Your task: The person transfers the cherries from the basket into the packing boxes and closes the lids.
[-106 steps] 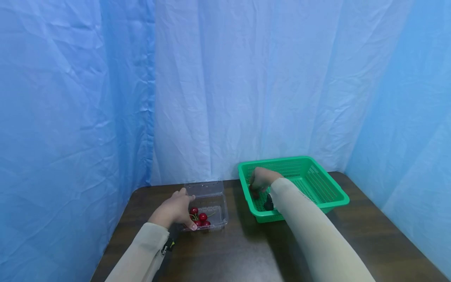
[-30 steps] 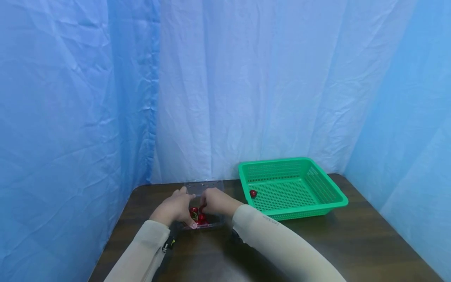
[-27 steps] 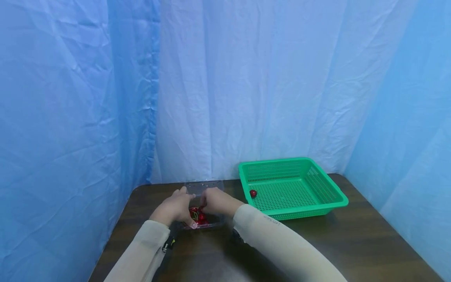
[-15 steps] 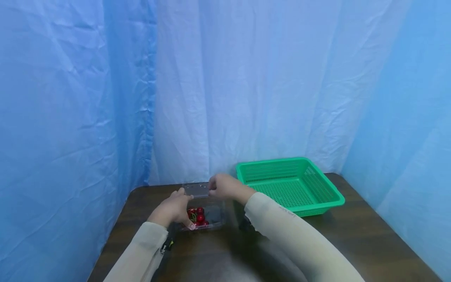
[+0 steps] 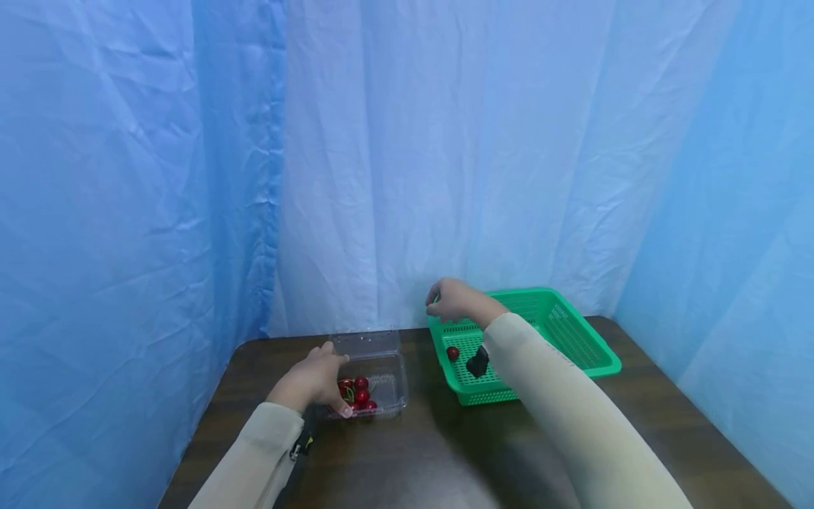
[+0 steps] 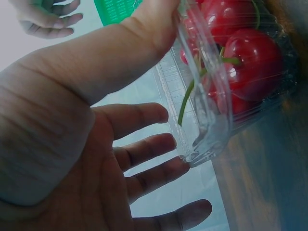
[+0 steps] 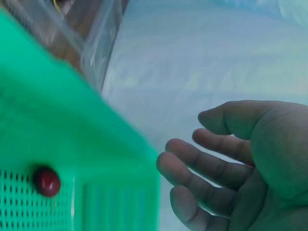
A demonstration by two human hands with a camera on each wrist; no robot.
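My left hand (image 5: 313,378) holds the left side of a clear plastic clamshell box (image 5: 389,392), thumb at the near wall and fingertips along the far side. Several red cherries (image 5: 361,396) with green stems lie in its left part, partly behind the hand; in the left wrist view, cherries (image 6: 252,62) show through the wall. Above the left back corner of a green plastic basket (image 5: 607,364) hovers my right hand (image 5: 463,302). Its fingers are loosely bent and apart in the right wrist view, nothing between them. One dark red cherry (image 7: 47,182) sits on the basket floor.
The box's lid (image 5: 365,343) lies tipped back toward the curtain. A dark wooden table (image 5: 407,459) carries both containers, the basket right of the box. Blue-white curtains (image 5: 407,177) close off the back and both sides.
My right hand reached down among the cherries in the box, then rose and moved right to over the basket. The left hand has stayed on the box. The basket's single cherry keeps its place.
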